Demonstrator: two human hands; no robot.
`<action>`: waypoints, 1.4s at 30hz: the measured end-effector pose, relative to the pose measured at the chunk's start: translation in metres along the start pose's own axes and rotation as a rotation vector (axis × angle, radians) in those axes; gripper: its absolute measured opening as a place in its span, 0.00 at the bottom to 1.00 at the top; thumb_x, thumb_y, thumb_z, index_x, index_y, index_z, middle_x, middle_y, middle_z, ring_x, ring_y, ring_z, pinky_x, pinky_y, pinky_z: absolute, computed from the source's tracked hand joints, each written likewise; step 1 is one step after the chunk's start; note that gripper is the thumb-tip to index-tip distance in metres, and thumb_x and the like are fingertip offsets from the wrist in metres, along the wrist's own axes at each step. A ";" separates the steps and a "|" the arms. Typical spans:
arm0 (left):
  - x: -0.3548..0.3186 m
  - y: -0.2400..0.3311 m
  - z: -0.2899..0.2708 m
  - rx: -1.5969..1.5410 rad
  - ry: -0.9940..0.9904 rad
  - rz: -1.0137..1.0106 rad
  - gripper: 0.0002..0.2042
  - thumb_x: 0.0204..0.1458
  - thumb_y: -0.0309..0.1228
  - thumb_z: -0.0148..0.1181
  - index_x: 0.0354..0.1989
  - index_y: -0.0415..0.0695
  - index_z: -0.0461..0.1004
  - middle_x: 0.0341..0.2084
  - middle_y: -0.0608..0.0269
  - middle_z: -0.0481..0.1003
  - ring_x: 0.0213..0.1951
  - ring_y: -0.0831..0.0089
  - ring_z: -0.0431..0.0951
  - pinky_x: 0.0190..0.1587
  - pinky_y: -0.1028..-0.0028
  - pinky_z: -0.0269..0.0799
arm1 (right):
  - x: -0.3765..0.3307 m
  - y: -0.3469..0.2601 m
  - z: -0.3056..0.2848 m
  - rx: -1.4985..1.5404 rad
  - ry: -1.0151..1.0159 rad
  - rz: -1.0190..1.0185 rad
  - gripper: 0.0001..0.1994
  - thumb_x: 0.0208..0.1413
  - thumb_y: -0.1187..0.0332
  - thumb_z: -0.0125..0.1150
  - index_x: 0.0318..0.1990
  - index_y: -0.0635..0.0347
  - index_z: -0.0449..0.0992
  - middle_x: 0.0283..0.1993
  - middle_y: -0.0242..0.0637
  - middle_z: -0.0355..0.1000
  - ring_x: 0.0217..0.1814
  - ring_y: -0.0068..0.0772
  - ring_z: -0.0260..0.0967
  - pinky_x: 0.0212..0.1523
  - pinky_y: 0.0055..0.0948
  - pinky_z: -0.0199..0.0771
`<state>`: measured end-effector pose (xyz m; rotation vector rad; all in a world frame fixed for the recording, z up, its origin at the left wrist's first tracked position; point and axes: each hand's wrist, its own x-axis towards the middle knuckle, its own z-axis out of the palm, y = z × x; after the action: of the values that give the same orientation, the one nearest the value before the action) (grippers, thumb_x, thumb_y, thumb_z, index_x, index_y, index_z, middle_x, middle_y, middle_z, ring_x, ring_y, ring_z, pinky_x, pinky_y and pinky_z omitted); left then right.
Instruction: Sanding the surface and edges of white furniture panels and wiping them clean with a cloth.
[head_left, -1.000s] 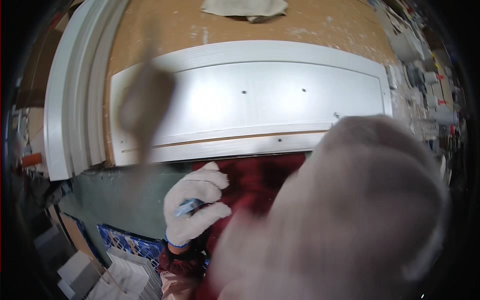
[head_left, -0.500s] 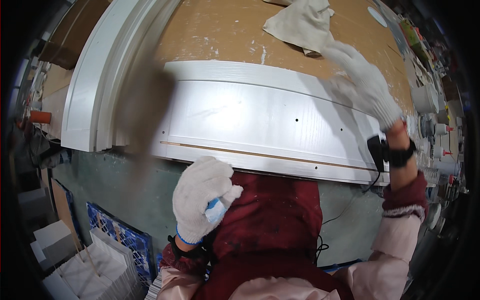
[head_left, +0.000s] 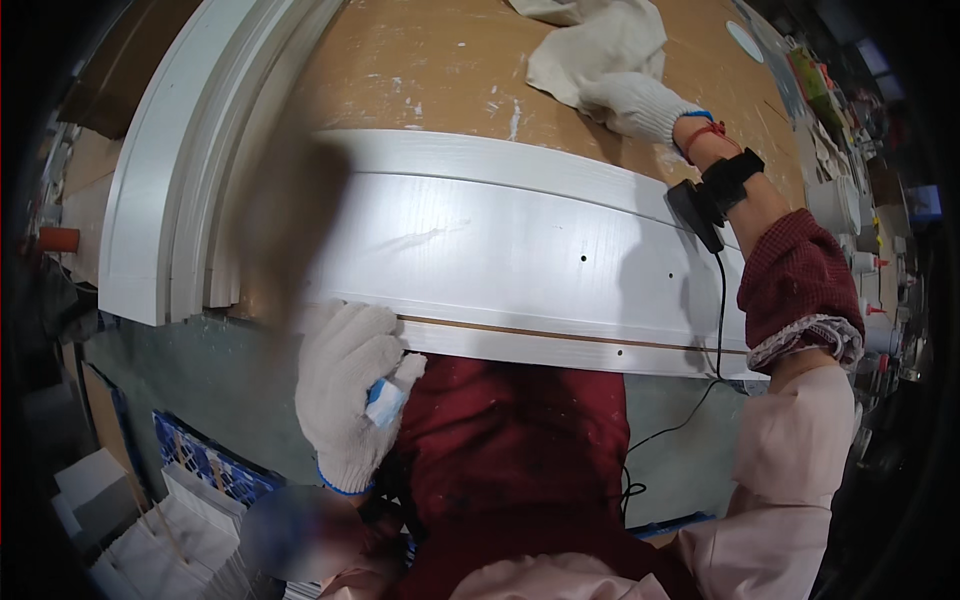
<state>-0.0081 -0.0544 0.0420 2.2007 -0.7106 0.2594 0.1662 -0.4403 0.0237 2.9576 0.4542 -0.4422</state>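
Observation:
My left hand [head_left: 345, 390], in a white knitted glove with a blue cuff, is at the near left edge of a white panel [head_left: 480, 240]. Its fingers are curled, and a small blue-and-white piece [head_left: 383, 402], its kind unclear, shows between thumb and palm. Beyond the panel's far edge, my gloved right hand [head_left: 640, 105] grips a crumpled cream cloth [head_left: 600, 45], the fingertips partly lost against it. The panel lies flat, with a few small dark holes, a long brown groove along its near side and a faint smudge on its face.
White frame-like boards [head_left: 170, 180] stand at the left of the paint-marked brown tabletop [head_left: 430, 80]. A blurred brown shape hangs close to the camera at left. White tubs [head_left: 835, 205] line the right side. A black cable [head_left: 720, 320] trails from my right wrist across the panel.
My right hand has moved from above the panel's right end, far and left, onto the cloth. The left hand has shifted left, to the panel's near edge, still with the blue-and-white piece.

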 end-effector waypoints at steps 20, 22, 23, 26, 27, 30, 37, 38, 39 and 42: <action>0.002 -0.026 0.008 0.000 -0.015 0.093 0.11 0.27 0.30 0.67 0.21 0.43 0.72 0.30 0.62 0.73 0.33 0.62 0.72 0.39 0.60 0.63 | -0.123 -0.176 -0.038 0.149 -0.096 -0.461 0.13 0.49 0.70 0.57 0.44 0.53 0.73 0.30 0.42 0.69 0.30 0.49 0.71 0.30 0.42 0.72; -0.004 -0.034 0.010 -0.030 0.086 0.151 0.12 0.26 0.30 0.67 0.23 0.43 0.73 0.32 0.62 0.74 0.35 0.62 0.73 0.41 0.60 0.64 | -0.123 -0.178 -0.035 0.212 0.005 -0.592 0.12 0.50 0.69 0.57 0.43 0.55 0.73 0.30 0.42 0.69 0.30 0.47 0.71 0.30 0.41 0.73; -0.006 -0.034 0.012 -0.044 0.091 0.141 0.12 0.26 0.30 0.67 0.23 0.43 0.73 0.32 0.62 0.74 0.35 0.62 0.73 0.41 0.60 0.64 | -0.123 -0.181 -0.034 0.207 -0.011 -0.592 0.12 0.50 0.69 0.57 0.43 0.55 0.73 0.30 0.42 0.69 0.30 0.47 0.71 0.30 0.41 0.73; -0.009 -0.034 0.015 0.005 0.127 0.160 0.16 0.24 0.27 0.67 0.28 0.41 0.74 0.34 0.60 0.76 0.40 0.60 0.76 0.49 0.58 0.71 | -0.117 -0.192 -0.037 0.215 -0.147 -0.490 0.12 0.49 0.69 0.57 0.43 0.57 0.73 0.29 0.40 0.66 0.31 0.43 0.71 0.30 0.39 0.73; -0.011 -0.035 0.015 0.021 0.151 0.174 0.17 0.25 0.27 0.67 0.30 0.40 0.74 0.35 0.60 0.76 0.42 0.60 0.77 0.52 0.56 0.71 | -0.109 -0.198 -0.042 0.198 -0.069 -0.550 0.11 0.49 0.69 0.58 0.41 0.57 0.73 0.29 0.39 0.65 0.31 0.41 0.71 0.30 0.39 0.73; -0.016 -0.040 0.015 0.043 0.168 0.188 0.18 0.28 0.28 0.67 0.33 0.40 0.75 0.38 0.59 0.77 0.44 0.60 0.78 0.55 0.53 0.71 | -0.086 -0.214 -0.043 0.195 0.055 -0.640 0.09 0.49 0.68 0.58 0.39 0.58 0.73 0.30 0.37 0.65 0.31 0.39 0.71 0.30 0.38 0.73; -0.017 -0.042 0.019 0.016 0.200 0.227 0.14 0.34 0.29 0.66 0.32 0.40 0.74 0.40 0.59 0.77 0.46 0.60 0.77 0.58 0.51 0.69 | -0.117 -0.190 -0.037 0.169 0.001 -0.631 0.07 0.49 0.68 0.59 0.36 0.56 0.73 0.30 0.36 0.66 0.31 0.39 0.71 0.31 0.38 0.73; -0.016 -0.038 0.019 0.012 0.198 0.230 0.14 0.34 0.29 0.66 0.32 0.40 0.74 0.40 0.59 0.77 0.46 0.60 0.77 0.58 0.51 0.69 | -0.118 -0.190 -0.040 0.170 0.000 -0.625 0.07 0.49 0.68 0.59 0.36 0.56 0.73 0.30 0.36 0.66 0.31 0.39 0.71 0.31 0.38 0.73; -0.017 -0.037 0.017 0.033 0.194 0.211 0.13 0.35 0.29 0.66 0.32 0.40 0.74 0.40 0.59 0.77 0.45 0.60 0.77 0.57 0.51 0.70 | -0.112 -0.196 -0.044 0.153 -0.005 -0.636 0.08 0.49 0.67 0.59 0.37 0.56 0.73 0.31 0.37 0.66 0.31 0.40 0.71 0.31 0.38 0.73; -0.019 -0.042 0.016 0.061 0.183 0.224 0.13 0.34 0.28 0.65 0.32 0.40 0.75 0.39 0.59 0.77 0.44 0.59 0.77 0.55 0.53 0.71 | -0.089 -0.215 -0.049 0.159 0.027 -0.663 0.09 0.50 0.69 0.60 0.39 0.56 0.74 0.33 0.38 0.68 0.33 0.42 0.72 0.32 0.38 0.74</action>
<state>-0.0009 -0.0362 -0.0030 2.1203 -0.8556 0.5958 0.0318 -0.2528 0.0824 2.8881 1.4737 -0.5105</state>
